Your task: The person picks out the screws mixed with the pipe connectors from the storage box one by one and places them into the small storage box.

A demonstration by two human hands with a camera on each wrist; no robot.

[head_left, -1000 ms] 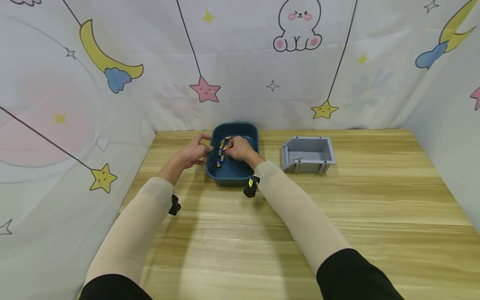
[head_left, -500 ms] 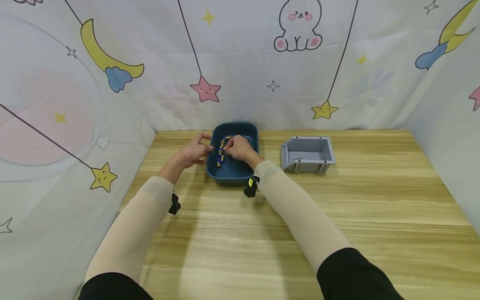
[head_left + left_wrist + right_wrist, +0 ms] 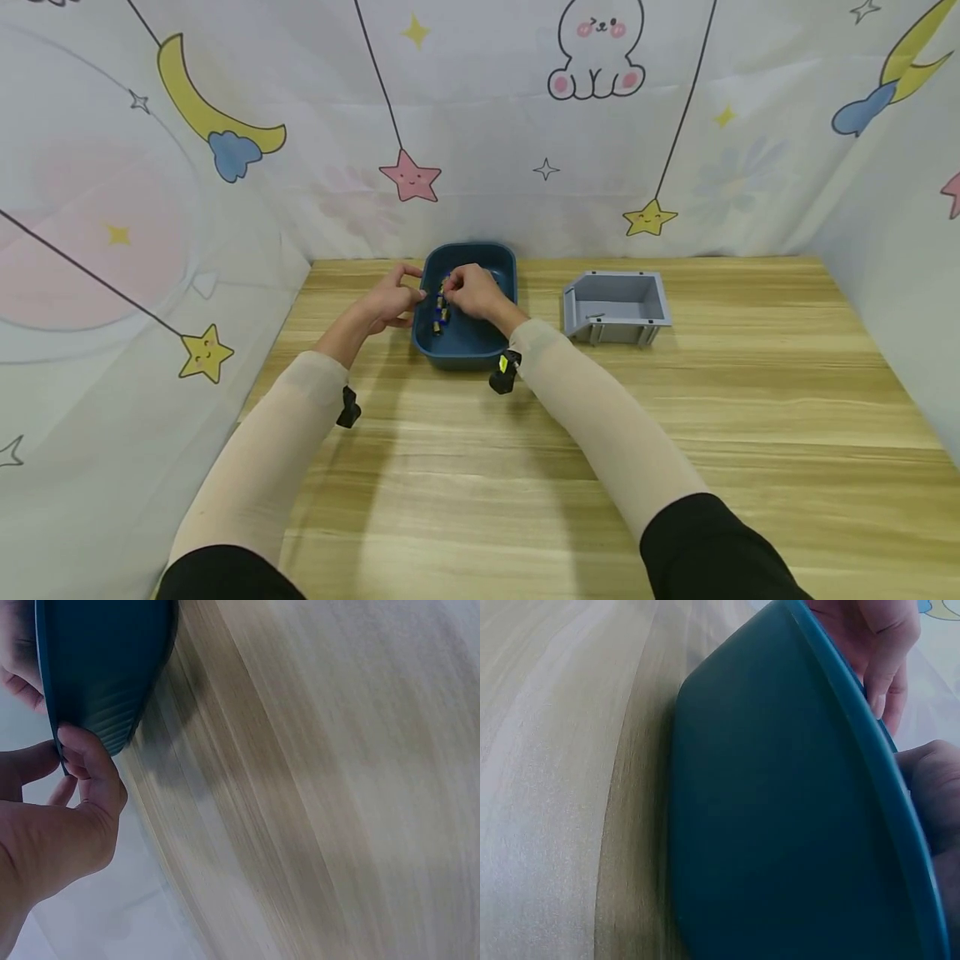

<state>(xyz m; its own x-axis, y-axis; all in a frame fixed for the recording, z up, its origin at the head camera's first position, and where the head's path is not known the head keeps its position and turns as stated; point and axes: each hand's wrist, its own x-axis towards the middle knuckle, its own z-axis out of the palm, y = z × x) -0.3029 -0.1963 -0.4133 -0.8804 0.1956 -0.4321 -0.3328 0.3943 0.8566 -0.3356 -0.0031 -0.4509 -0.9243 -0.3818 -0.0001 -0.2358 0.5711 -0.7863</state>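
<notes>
A dark blue plastic tub [image 3: 465, 342] stands at the back of the table. My left hand [image 3: 387, 302] holds its left side; in the left wrist view the thumb and curled fingers pinch the rim [image 3: 46, 682]. Inside, several small blue-and-gold cylinders [image 3: 439, 315] lie in a loose line along the left. My right hand [image 3: 477, 292] reaches over the tub's near right edge, fingertips bent down among the upper cylinders. I cannot tell whether one is between them. In the right wrist view the tub's wall [image 3: 772, 795] hides the right fingertips and all the cylinders.
A grey open-topped bin [image 3: 617, 310] with a slanted front corner stands to the right of the tub. The wooden table [image 3: 480, 467] meets a printed cloth backdrop [image 3: 487, 125] right behind the tub. More cloth hangs at the left and right.
My right hand has shifted slightly up and left inside the tub, now covering the top cylinders that showed before. My left hand stays at the rim; tub and bin have not moved.
</notes>
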